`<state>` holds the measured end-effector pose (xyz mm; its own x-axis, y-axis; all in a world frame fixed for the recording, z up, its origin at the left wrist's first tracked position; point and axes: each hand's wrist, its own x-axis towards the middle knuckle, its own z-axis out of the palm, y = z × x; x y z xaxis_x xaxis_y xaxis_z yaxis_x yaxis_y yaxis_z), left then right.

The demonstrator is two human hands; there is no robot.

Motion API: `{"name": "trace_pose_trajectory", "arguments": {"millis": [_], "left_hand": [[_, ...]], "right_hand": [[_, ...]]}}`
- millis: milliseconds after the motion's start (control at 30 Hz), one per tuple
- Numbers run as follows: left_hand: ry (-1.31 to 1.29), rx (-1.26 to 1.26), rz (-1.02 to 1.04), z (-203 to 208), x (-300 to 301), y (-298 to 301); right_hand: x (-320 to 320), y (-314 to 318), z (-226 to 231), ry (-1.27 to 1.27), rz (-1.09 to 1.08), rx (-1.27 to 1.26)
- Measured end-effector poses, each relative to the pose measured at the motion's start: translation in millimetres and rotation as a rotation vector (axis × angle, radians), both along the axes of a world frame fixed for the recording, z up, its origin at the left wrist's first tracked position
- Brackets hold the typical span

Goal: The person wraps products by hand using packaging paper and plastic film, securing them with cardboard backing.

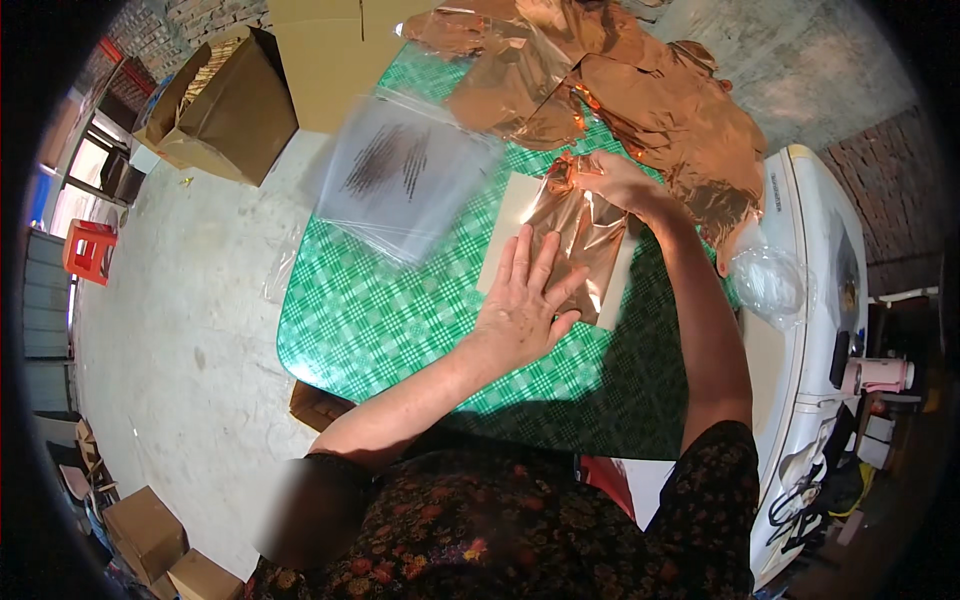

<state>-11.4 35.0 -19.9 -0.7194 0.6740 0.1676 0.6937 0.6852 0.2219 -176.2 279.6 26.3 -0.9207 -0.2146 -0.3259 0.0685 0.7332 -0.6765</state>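
Foil sheet (585, 235): long axis runs away from us.
Left hand (525, 300): our flat grip presses it.
Right hand (610, 175): pinches far end.
Surface (370, 310): bare left.

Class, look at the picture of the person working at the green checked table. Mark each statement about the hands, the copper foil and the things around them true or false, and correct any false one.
1. The left hand lies flat on a copper foil sheet. True.
2. The right hand is resting on the floor. False: it grips the foil sheet's far end.
3. The foil sheet lies on a pale card. True.
4. The tablecloth is plain red. False: it is green and white checked.
5. A stack of clear plastic bags lies left of the card. True.
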Motion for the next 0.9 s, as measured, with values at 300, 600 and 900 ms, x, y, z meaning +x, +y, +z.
{"name": "trace_pose_trajectory", "arguments": {"millis": [300,600,900], "left_hand": [[-0.001,0.006,0.010,-3.3,0.3,-3.0],[0.005,0.027,-0.011,-4.0,-0.4,-1.3],[-0.007,0.047,-0.009,-1.6,0.1,-3.7]], "right_hand": [[28.2,-18.8,54.0,0.128,-0.057,0.499],[28.0,-0.2,36.2,-0.158,-0.048,0.202],[12.3,5.8,27.0,-0.211,-0.112,-0.139]]}}
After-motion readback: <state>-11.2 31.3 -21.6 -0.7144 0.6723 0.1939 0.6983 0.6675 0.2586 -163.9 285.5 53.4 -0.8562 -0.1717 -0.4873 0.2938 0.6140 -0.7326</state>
